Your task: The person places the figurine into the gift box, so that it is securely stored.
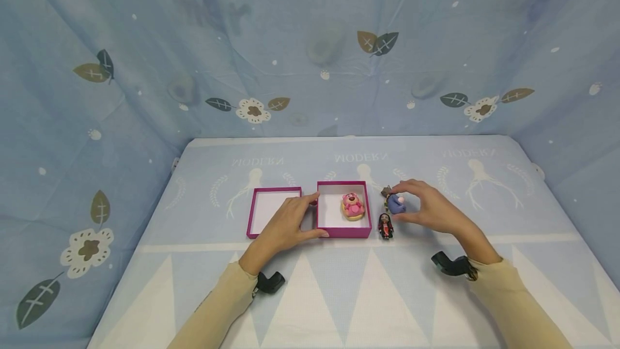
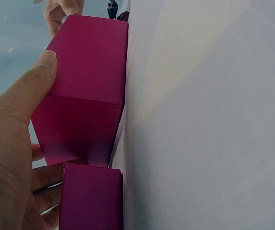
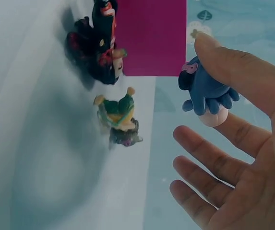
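Observation:
My left hand point(image 1: 286, 225) grips the near-left corner of an open magenta box point(image 1: 344, 233), thumb on its front wall and fingers along its left side. Inside that box, toward its right, lies a pink bear figurine point(image 1: 352, 207) with a yellow base. To the right of the box, my right hand point(image 1: 428, 209) pinches a blue donkey figurine point(image 3: 207, 88) between thumb and index finger, its other fingers spread apart. Below it are a dark-haired doll figurine point(image 1: 385, 226) in red and black and a green-and-yellow figurine point(image 3: 115, 112).
A shallow magenta lid point(image 1: 266, 211) with a white inside lies left of the box, close behind my left fingers. The printed cloth point(image 1: 310, 295) covers the table, and patterned curtains point(image 1: 324, 42) rise at the back and both sides.

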Action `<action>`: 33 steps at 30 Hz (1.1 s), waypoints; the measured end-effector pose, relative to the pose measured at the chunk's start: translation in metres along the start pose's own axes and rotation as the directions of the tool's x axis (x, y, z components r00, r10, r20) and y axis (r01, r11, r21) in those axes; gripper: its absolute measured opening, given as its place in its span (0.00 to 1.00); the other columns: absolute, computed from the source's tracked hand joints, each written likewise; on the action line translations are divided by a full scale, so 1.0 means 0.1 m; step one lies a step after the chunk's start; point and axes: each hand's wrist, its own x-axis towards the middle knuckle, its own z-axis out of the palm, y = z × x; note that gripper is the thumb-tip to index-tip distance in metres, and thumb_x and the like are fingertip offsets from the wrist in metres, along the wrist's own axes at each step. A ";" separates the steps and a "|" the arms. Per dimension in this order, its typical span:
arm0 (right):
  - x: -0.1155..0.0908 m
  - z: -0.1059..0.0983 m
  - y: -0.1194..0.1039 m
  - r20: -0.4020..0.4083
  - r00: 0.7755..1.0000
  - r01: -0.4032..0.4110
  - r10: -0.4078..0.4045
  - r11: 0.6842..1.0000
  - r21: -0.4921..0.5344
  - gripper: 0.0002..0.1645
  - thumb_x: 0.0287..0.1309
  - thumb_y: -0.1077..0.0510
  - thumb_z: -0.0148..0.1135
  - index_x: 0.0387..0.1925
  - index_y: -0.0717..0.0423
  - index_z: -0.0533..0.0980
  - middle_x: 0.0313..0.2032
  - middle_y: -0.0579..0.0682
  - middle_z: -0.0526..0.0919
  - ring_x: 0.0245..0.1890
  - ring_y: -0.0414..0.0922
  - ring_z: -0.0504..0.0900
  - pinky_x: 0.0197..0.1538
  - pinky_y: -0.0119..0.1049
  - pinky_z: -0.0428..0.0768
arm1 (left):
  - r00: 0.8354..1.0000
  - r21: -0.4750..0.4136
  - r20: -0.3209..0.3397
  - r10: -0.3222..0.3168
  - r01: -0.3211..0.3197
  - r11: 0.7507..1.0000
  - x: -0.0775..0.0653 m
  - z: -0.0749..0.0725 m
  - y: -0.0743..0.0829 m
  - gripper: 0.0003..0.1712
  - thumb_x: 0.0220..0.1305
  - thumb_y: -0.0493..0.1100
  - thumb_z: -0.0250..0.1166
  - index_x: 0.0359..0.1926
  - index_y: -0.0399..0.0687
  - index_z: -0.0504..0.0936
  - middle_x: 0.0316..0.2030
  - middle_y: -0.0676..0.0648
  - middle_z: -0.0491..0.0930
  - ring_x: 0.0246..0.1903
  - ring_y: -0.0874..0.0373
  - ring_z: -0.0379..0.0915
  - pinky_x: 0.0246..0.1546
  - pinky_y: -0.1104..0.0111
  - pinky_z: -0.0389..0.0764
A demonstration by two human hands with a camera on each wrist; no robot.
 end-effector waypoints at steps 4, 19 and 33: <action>0.06 0.01 -0.05 0.013 1.000 -0.002 0.002 1.000 0.012 0.36 0.45 0.53 0.78 0.57 0.55 0.77 0.63 0.61 0.73 0.69 0.65 0.62 0.65 0.69 0.61 | 1.000 0.005 -0.004 0.005 -0.005 1.000 0.00 0.00 -0.01 0.56 0.50 0.72 0.68 0.72 0.46 0.63 0.62 0.50 0.75 0.57 0.54 0.72 0.63 0.59 0.70; 0.24 0.06 -0.21 0.017 0.996 0.082 -0.082 0.996 0.032 0.35 0.45 0.53 0.78 0.57 0.54 0.77 0.61 0.58 0.76 0.66 0.61 0.67 0.65 0.66 0.64 | 1.000 0.013 -0.004 0.000 0.000 1.000 0.00 0.00 0.00 0.56 0.50 0.74 0.67 0.73 0.48 0.62 0.62 0.51 0.74 0.58 0.54 0.72 0.64 0.59 0.69; 0.34 0.14 -0.32 0.048 0.990 0.130 -0.131 0.991 0.033 0.36 0.45 0.49 0.78 0.57 0.54 0.77 0.59 0.55 0.76 0.61 0.56 0.73 0.61 0.61 0.72 | 1.000 0.009 0.002 -0.005 0.005 1.000 0.00 -0.01 0.01 0.56 0.51 0.74 0.66 0.73 0.48 0.62 0.63 0.51 0.74 0.58 0.54 0.72 0.64 0.59 0.69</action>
